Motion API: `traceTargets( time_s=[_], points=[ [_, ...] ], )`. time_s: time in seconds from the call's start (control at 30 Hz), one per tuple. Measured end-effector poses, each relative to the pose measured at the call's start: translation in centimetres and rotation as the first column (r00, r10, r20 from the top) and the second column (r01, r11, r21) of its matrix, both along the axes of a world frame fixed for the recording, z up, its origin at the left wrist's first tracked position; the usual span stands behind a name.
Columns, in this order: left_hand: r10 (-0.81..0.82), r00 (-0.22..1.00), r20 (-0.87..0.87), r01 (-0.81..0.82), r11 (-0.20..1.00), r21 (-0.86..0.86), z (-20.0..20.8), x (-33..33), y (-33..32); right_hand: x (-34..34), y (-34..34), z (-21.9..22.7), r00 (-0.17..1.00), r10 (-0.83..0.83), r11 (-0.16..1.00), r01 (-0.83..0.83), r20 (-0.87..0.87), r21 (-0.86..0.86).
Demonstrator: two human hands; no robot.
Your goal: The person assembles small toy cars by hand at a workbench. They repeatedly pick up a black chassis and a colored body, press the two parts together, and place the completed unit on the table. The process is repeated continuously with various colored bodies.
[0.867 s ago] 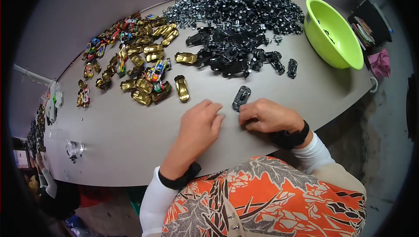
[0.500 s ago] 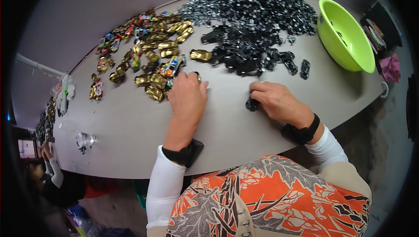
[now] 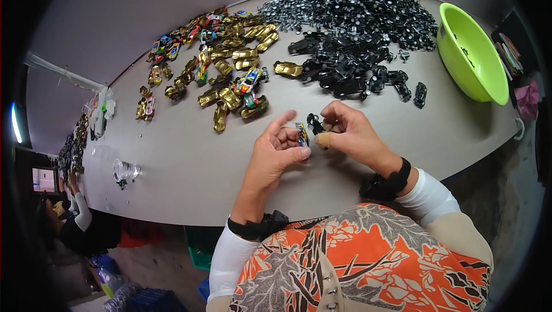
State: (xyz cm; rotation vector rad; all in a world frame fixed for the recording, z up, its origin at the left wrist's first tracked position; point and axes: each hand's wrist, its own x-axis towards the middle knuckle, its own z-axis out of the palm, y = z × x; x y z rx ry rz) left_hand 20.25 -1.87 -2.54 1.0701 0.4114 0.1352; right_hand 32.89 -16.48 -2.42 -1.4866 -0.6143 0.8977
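Observation:
My left hand (image 3: 271, 154) is closed on a small multicoloured toy car body (image 3: 303, 134), pinched between thumb and fingers. Facing it, my right hand (image 3: 359, 137) grips a black toy car chassis (image 3: 314, 123), a narrow gap apart from the car body. Both are held above the near middle of the table. Beyond my left hand lies a loose spread of gold toy car bodies (image 3: 229, 98) mixed with colourful ones. A heap of black chassis (image 3: 345, 73) is just past my right hand.
Small shiny wheel pieces (image 3: 368, 10) are piled at the table's far side. A lime-green bowl (image 3: 480, 73) stands at the right, with a few dark bits inside. A clear plastic cup (image 3: 125, 170) lies at the left. Another person (image 3: 75, 214) sits at the far left.
My left hand has come rightward and nearer from the car bodies, with a multicoloured one in its grip. My right hand has lifted the black chassis and brought it left towards it.

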Motion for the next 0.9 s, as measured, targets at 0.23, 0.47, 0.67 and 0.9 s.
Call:
traceTargets(
  time_s=[0.23,0.47,0.67,0.9],
  points=[
    [0.095,0.994,-0.053,-0.096,0.995,-0.019,-1.2,-1.4,-0.3,-1.6,1.7,-1.8,0.927,-0.035,0.995,-0.002,0.372,0.100],
    [0.109,0.993,0.036,-0.104,0.722,0.684,0.8,-1.3,-2.2,-2.0,1.0,-0.7,0.985,0.108,0.991,-0.095,-0.138,0.092],
    [0.105,0.990,0.092,-0.136,0.886,0.443,1.1,-1.8,-2.2,-1.1,0.5,-1.3,0.941,0.131,0.982,-0.081,-0.312,0.168],
    [0.087,0.994,0.068,-0.110,0.777,0.619,-0.3,-1.4,-1.9,-1.0,0.3,-1.2,0.905,0.253,0.966,-0.220,-0.342,0.132]
  ],
)
